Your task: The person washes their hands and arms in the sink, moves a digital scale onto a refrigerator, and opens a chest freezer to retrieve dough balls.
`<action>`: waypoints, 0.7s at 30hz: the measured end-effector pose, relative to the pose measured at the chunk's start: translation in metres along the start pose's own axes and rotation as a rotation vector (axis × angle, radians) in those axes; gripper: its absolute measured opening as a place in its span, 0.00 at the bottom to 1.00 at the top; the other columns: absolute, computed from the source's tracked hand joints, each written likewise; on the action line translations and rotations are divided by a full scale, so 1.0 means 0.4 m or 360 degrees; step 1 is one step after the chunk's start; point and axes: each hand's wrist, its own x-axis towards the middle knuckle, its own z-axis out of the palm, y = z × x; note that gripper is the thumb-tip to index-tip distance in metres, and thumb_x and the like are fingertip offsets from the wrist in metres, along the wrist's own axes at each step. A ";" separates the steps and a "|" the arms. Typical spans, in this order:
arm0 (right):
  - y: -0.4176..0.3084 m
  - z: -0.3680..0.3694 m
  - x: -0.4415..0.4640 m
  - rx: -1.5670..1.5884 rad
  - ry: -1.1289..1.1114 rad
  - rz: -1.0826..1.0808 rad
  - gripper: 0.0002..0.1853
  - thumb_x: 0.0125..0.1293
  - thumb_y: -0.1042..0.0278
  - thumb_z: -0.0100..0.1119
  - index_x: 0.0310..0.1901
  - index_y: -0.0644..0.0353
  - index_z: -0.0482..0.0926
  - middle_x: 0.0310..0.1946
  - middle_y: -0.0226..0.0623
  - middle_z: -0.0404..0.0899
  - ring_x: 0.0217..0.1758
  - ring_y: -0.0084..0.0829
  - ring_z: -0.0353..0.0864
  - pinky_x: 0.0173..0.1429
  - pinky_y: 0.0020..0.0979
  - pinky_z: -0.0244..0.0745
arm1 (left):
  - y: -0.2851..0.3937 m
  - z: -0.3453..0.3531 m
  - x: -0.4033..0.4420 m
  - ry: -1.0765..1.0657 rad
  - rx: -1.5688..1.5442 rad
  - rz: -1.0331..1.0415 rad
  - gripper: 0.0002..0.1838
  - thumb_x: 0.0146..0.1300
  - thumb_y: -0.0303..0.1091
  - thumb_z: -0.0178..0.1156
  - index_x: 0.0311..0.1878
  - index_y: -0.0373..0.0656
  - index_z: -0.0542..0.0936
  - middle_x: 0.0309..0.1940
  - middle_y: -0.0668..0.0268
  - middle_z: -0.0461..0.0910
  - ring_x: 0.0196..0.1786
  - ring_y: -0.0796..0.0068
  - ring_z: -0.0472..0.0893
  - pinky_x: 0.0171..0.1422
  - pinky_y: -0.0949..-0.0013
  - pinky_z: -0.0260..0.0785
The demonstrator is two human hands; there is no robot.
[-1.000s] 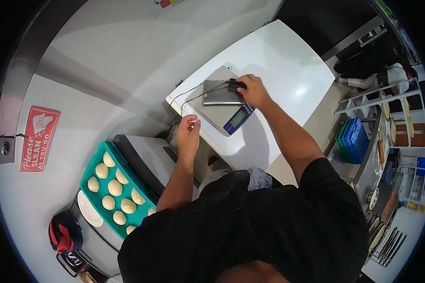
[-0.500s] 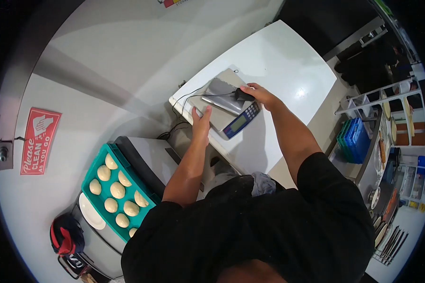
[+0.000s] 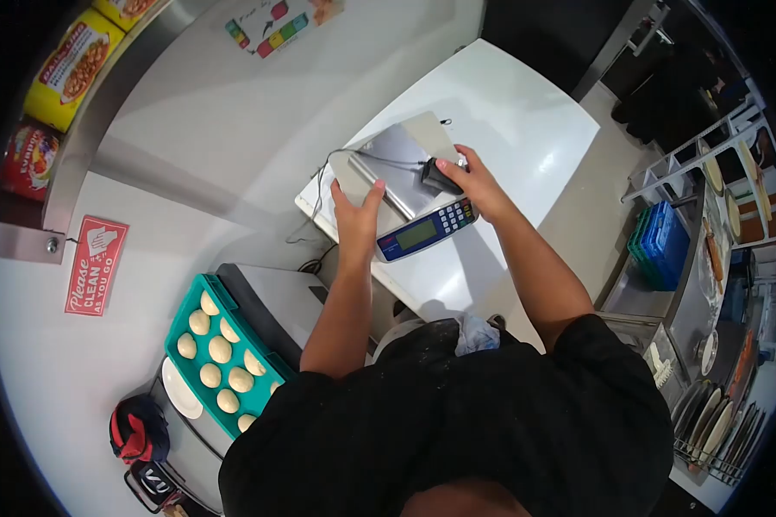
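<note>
A digital kitchen scale (image 3: pixel 395 159) with a steel platform and a blue keypad panel is tilted above the white table, held between my hands. My left hand (image 3: pixel 356 211) grips its left edge, thumb on top. On the right edge is my right hand (image 3: pixel 478 185), its thumb pressing a black power adapter (image 3: pixel 440 176) against the platform. From the adapter a dark cable (image 3: pixel 362 154) crosses the scale and hangs off the left side. The fingers beneath the scale are hidden.
The white table (image 3: pixel 526 112) stands against the wall. At lower left, a teal tray (image 3: pixel 200 297) holds several dough balls beside a white plate (image 3: pixel 181 389). Blue and green lids (image 3: pixel 661 246) and a rack of pans (image 3: pixel 716 422) are to the right. Cans (image 3: pixel 75 69) line an upper-left shelf.
The scale has come up toward me and tilted, its display panel now turned more to face me. Both hands moved with it, and my view has shifted slightly.
</note>
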 end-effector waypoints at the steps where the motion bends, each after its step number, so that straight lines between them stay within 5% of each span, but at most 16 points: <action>1: -0.044 -0.038 -0.032 0.0033 0.0026 -0.0044 0.50 0.67 0.38 0.71 0.78 0.64 0.61 0.62 0.53 0.79 0.64 0.39 0.79 0.67 0.37 0.74 | 0.034 0.044 -0.013 -0.0045 0.0077 0.0021 0.49 0.67 0.41 0.73 0.80 0.31 0.53 0.70 0.47 0.72 0.69 0.58 0.75 0.73 0.62 0.68; 3: -0.088 -0.123 -0.077 0.0061 0.0054 -0.0128 0.49 0.68 0.39 0.70 0.78 0.63 0.60 0.62 0.53 0.79 0.65 0.40 0.79 0.68 0.37 0.73 | 0.102 0.139 -0.044 -0.0129 0.0225 0.0081 0.46 0.65 0.40 0.74 0.76 0.28 0.58 0.64 0.46 0.78 0.64 0.57 0.81 0.69 0.61 0.72; 13: -0.191 -0.717 -0.428 0.0056 0.0721 -0.0353 0.47 0.67 0.37 0.70 0.74 0.67 0.67 0.62 0.53 0.79 0.63 0.39 0.80 0.67 0.37 0.74 | 0.230 0.718 -0.292 -0.0846 0.0283 0.0154 0.47 0.67 0.46 0.72 0.79 0.35 0.57 0.68 0.44 0.74 0.69 0.55 0.77 0.70 0.59 0.72; 21: -0.202 -1.063 -0.688 -0.0210 0.1155 -0.0189 0.47 0.66 0.34 0.69 0.72 0.67 0.69 0.64 0.53 0.79 0.63 0.39 0.80 0.68 0.36 0.73 | 0.138 1.106 -0.432 -0.1262 0.0321 0.0163 0.49 0.65 0.48 0.73 0.80 0.41 0.56 0.70 0.47 0.73 0.71 0.54 0.76 0.74 0.58 0.69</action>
